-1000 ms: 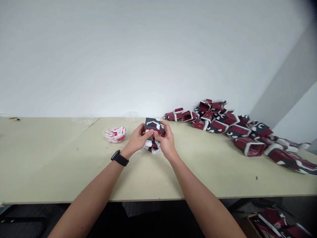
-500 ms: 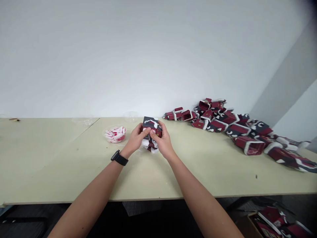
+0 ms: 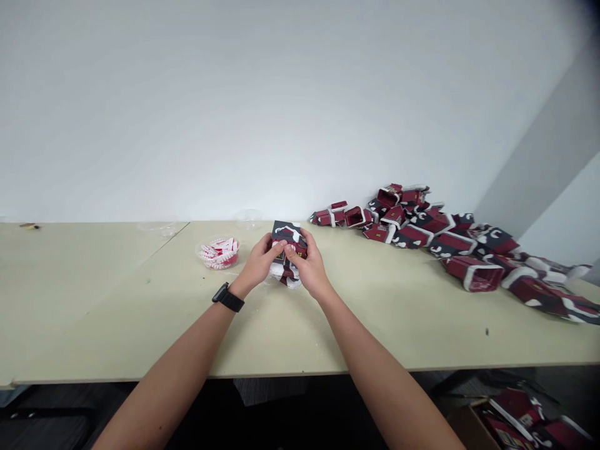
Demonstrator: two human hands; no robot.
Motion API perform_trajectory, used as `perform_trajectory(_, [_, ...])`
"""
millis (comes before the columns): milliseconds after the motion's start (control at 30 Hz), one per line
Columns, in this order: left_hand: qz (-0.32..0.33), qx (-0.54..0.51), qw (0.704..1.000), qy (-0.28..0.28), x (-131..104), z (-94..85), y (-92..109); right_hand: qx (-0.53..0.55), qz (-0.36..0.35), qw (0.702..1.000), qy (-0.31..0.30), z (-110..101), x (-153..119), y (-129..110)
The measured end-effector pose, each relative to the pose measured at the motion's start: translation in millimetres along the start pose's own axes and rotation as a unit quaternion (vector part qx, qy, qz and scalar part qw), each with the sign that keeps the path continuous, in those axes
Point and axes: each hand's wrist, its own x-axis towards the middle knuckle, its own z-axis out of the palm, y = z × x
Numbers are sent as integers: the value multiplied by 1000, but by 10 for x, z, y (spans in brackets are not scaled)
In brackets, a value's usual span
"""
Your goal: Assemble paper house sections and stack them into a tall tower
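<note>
A: Fingers?
B: Left hand (image 3: pixel 257 264) and right hand (image 3: pixel 311 267) curled round opposite sides of a dark-roofed red model house (image 3: pixel 285 232), thumbs pressing its near face; farther fingertips hidden.
A: Position?
B: Mid-table (image 3: pixel 140 325); base contact cannot be told. Left: clear tub (image 3: pixel 199 255), red-and-white pieces (image 3: pixel 219 251) inside. Right: heaped similar houses (image 3: pixel 434 222).

Single head-worn view, facing forward and down, across table (image 3: pixel 290 340), toward pale wall (image 3: pixel 281 112)
</note>
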Motion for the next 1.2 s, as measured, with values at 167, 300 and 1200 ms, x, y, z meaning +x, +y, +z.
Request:
perform_trajectory(167, [1, 0, 1000, -5, 5, -1, -17, 3, -5, 1000, -1, -1, 1, 2])
perform_trajectory(300, [0, 2, 1000, -6, 7, -4, -20, -2, -5, 1000, 4, -3, 6, 6])
perform_trajectory(1200, [19, -55, 998, -11, -4, -28, -5, 25, -6, 1000, 1, -46, 0, -108])
